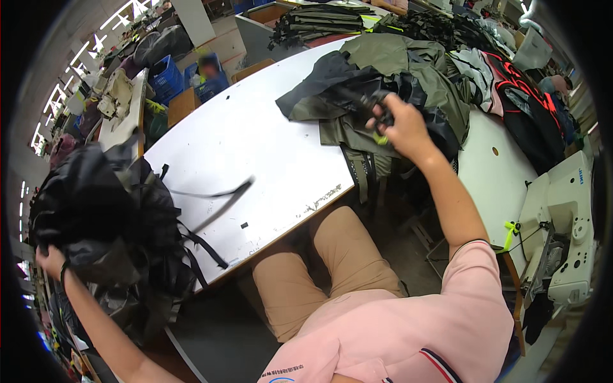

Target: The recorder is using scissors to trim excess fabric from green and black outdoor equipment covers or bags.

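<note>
Head view: left hand (50, 260) grips a black bag (108, 217) at the worktop's (255, 153) near-left edge; right hand (403, 124) clutches the olive-black garment (383, 70) far right. Seemingly swapping pieces; next needs pulling it near.

A white work table (255, 147) fills the middle. A white sewing machine (568, 230) stands at the right edge. A black garment with red pattern (520, 96) lies behind it. Blue plastic crates (169, 76) stand far left, near stacked dark fabric pieces (319, 22).
</note>
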Tool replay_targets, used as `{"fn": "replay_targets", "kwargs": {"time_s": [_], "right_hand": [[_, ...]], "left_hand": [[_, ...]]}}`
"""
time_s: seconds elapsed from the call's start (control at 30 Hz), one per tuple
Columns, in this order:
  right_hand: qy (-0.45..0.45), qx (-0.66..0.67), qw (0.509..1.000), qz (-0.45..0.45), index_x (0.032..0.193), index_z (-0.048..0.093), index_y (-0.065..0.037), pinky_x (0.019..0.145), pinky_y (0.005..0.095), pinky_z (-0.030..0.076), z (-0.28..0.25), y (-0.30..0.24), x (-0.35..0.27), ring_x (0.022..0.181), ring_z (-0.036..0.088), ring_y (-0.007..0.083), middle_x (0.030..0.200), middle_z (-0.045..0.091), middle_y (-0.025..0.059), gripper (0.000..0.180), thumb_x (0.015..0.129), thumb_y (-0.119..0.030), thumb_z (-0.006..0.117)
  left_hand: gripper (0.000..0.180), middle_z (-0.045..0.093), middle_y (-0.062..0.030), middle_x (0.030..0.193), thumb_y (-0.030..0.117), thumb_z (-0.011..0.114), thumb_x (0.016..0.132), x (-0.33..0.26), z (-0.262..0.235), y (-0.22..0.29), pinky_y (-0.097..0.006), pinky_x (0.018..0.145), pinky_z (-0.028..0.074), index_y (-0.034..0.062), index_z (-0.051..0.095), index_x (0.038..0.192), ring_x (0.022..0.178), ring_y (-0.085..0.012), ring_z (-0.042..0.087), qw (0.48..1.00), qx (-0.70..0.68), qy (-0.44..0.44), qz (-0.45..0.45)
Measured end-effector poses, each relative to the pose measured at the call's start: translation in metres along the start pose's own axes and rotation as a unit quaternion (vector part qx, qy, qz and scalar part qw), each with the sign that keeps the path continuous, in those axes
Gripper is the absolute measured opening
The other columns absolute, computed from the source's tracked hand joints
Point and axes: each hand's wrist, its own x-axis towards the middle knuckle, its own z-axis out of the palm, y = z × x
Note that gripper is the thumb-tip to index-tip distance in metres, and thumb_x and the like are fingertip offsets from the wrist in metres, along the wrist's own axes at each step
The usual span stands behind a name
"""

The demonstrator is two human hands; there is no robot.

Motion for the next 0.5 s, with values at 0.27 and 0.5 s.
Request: {"fn": "replay_targets", "kwargs": {"time_s": [0.27,0.5], "right_hand": [[0.055,-0.232,0.969,0.068,0.103,0.055,-0.007,0.079,0.0472,0.05,-0.01,0.056,0.078,0.094,0.066,0.0374,0.094,0.07,0.0153,0.037,0.077,-0.022,0.077],[-0.1,-0.046,0.994,0.025,0.103,0.058,-0.008,0.075,0.0456,0.053,0.111,-0.015,0.035,0.087,0.067,0.0373,0.09,0.069,0.014,0.039,0.073,-0.02,0.079]], "left_hand": [[0.051,0.051,-0.011,0.129,0.016,0.056,0.086,-0.166,-0.005,0.074,-0.048,0.081,0.054,0.0318,0.05,0.133,0.109,-0.0321,0.061,0.757,0.512,-0.332,0.237],[0.04,0.043,-0.0124,0.144,0.022,0.046,0.096,-0.26,0.017,0.044,-0.055,0.105,0.041,0.0253,0.056,0.134,0.132,-0.0358,0.045,0.678,0.41,-0.61,0.002]]}}
